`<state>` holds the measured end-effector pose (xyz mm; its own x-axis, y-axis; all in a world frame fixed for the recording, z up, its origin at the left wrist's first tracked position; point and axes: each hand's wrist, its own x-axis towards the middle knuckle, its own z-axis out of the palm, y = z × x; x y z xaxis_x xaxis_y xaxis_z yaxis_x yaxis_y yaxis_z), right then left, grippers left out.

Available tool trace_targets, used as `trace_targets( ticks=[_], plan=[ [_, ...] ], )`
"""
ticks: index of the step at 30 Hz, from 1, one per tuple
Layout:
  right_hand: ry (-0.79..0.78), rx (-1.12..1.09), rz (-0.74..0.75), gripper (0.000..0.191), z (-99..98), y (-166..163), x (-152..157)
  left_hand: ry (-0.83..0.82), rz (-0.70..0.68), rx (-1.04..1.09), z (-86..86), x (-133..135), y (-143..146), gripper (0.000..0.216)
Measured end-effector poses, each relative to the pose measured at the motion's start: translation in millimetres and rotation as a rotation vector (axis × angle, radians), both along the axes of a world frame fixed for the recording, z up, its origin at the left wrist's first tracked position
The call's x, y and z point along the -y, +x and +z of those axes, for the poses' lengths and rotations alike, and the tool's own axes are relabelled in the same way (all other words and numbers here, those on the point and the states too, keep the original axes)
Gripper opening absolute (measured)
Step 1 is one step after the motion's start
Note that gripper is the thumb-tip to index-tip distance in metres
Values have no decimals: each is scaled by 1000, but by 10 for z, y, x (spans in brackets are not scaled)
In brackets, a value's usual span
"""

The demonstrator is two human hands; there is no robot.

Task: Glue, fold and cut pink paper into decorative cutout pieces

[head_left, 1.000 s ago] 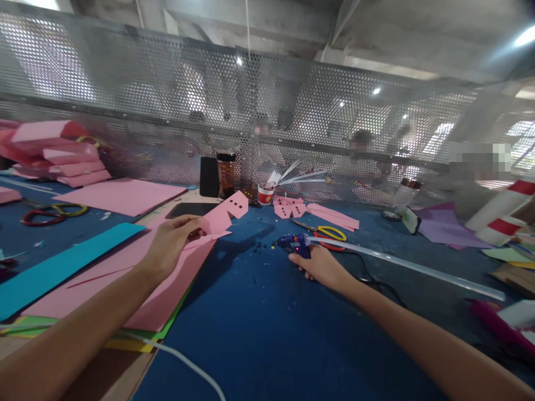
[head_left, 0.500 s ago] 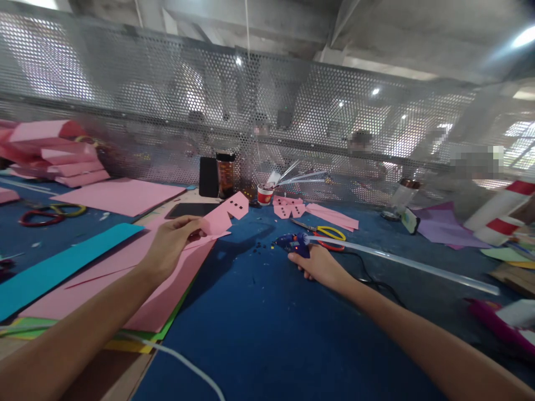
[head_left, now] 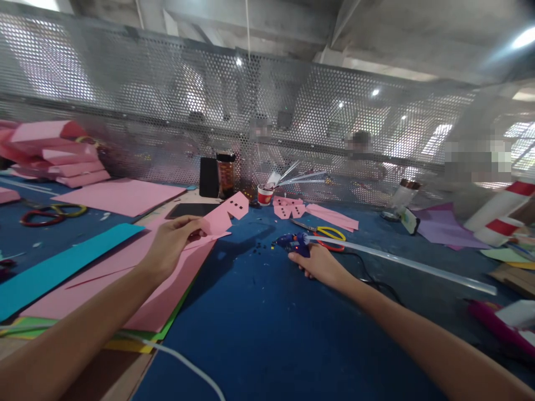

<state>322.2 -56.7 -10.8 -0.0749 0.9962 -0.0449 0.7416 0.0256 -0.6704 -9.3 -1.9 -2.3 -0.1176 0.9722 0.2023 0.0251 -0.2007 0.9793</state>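
One already-spotted pink paper cutout was pinched in your left hand, a blue plastic glue gun clasped in your right hand, black bits unattached.

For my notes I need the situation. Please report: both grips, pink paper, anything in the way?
Left grip closed on pink paper piece. Right grip around blue glue gun. Paper and gun apart. Small dark bits near gun, scissors behind.

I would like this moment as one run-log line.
left hand: holds pink paper cutout | right hand: holds blue glue gun | on blue table: scissors, small black pieces
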Motion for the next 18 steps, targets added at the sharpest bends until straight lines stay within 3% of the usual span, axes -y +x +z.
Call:
trace_targets(
  ticks=[18],
  plan=[
    [18,43,8,27,-36,6,-24,3,-18,-5,10,12,-5,16]
  ],
)
